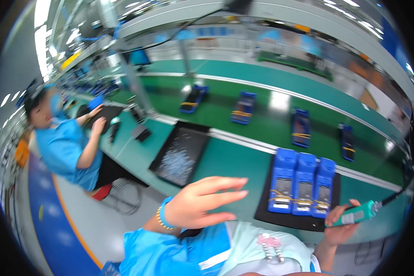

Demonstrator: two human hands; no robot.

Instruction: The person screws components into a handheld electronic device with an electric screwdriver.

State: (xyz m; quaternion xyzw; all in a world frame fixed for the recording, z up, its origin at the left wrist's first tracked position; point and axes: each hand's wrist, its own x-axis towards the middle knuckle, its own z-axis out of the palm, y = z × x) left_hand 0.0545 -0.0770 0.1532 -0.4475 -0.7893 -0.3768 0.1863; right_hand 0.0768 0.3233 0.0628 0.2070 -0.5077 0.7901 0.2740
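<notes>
My left hand [202, 204] is in the air at the near edge of the bench, fingers stretched out and holding nothing. Past it lies a black tray [195, 145] with a heap of small silvery pieces that look like screws. At the right, my right hand [336, 232] is wrapped round a teal electric screwdriver [358, 214] with a black cord; its tip is hidden. Just left of that hand, three blue device housings [285, 161] lie side by side on a black mat [265, 215]. Yellow bands cross their open lower parts.
Behind the bench [227, 161] runs a green conveyor belt [271, 110] carrying several banded blue housings [243, 108]. A co-worker [69, 142] in blue sits at the left, hands on a blue part. A small black box [141, 133] stands beyond the tray. A metal post [138, 87] rises behind.
</notes>
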